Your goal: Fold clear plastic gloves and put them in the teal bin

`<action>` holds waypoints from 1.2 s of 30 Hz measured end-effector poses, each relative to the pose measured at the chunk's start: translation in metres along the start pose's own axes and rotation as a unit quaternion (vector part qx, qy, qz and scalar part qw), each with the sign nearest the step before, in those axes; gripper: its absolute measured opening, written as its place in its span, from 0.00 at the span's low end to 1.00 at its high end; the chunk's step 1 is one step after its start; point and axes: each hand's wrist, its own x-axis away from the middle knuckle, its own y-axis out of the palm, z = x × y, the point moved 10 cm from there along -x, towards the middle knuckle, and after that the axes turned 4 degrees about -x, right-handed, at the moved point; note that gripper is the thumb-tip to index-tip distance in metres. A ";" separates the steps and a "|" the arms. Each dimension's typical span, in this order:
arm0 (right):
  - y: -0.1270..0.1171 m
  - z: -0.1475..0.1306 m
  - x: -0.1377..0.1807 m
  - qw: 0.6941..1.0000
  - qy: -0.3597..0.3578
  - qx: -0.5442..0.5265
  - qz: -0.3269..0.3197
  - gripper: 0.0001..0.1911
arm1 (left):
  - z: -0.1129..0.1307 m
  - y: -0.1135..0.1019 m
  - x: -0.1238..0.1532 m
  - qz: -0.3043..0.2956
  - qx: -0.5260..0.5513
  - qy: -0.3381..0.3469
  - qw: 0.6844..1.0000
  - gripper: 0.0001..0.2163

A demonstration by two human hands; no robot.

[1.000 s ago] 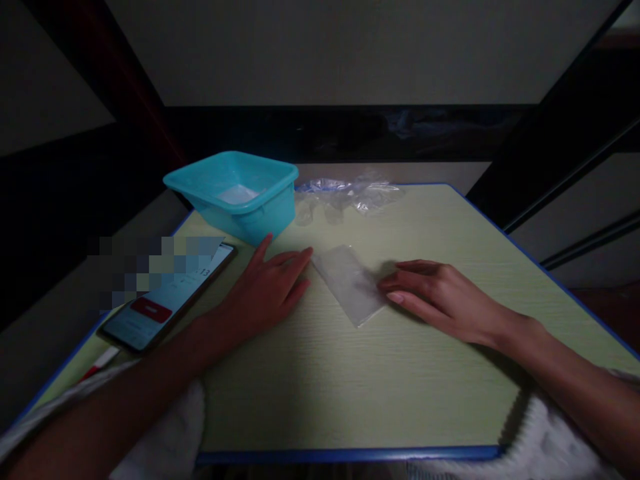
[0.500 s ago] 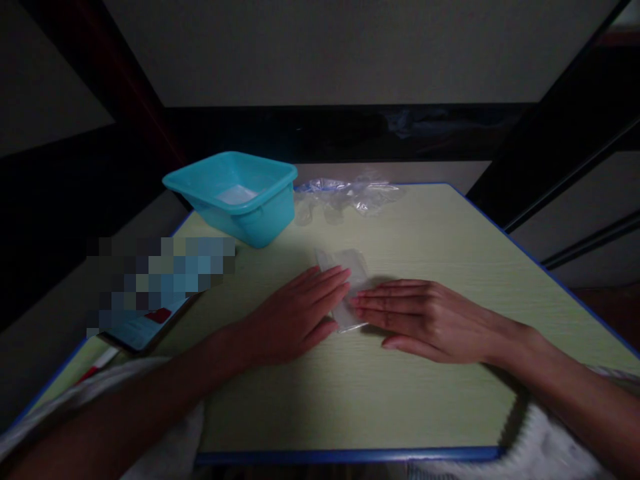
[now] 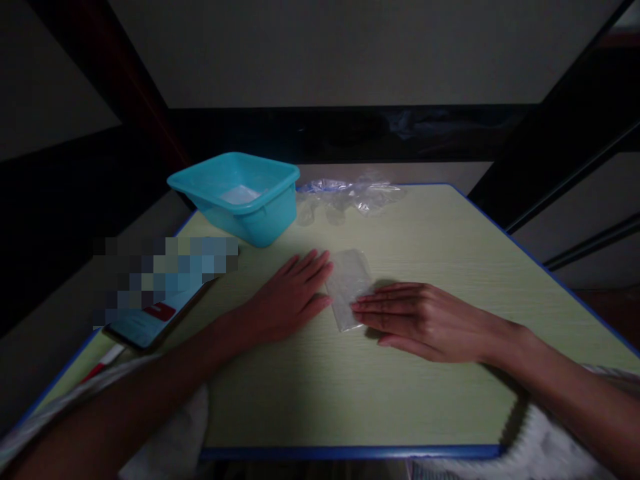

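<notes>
A small pale translucent sheet, folded narrow (image 3: 347, 285), lies flat in the middle of the light green table (image 3: 380, 393). My left hand (image 3: 290, 300) rests palm down just left of the sheet, fingers stretched out and touching its left edge. My right hand (image 3: 420, 319) lies flat on the sheet's right side, fingers straight and together, pressing on it. Neither hand holds anything.
A teal plastic tub (image 3: 240, 195) with something white inside stands at the back left. Crumpled clear plastic (image 3: 350, 193) lies at the far edge. A phone with a lit screen (image 3: 150, 320) lies at the left edge. The table has a blue rim.
The sheet has become narrower, folded over. My right hand moved left onto it. My left hand slid over the sheet and then drew back to its left edge.
</notes>
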 end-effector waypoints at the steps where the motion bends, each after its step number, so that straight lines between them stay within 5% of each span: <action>1: -0.002 -0.001 0.000 1.000 -0.005 0.007 0.013 0.16 | -0.001 -0.002 0.000 0.009 -0.001 0.000 1.000 0.22; 10: -0.015 -0.011 0.002 0.992 -0.047 0.092 0.067 0.18 | 0.052 -0.055 0.022 0.201 0.031 0.167 0.965 0.12; 24: -0.013 -0.017 0.002 0.983 -0.055 0.166 0.057 0.21 | 0.066 -0.046 0.021 0.177 -0.011 0.182 0.967 0.12; 36: -0.024 0.005 0.003 0.986 0.022 0.077 0.146 0.15 | 0.058 -0.047 0.019 0.199 -0.021 0.147 0.969 0.05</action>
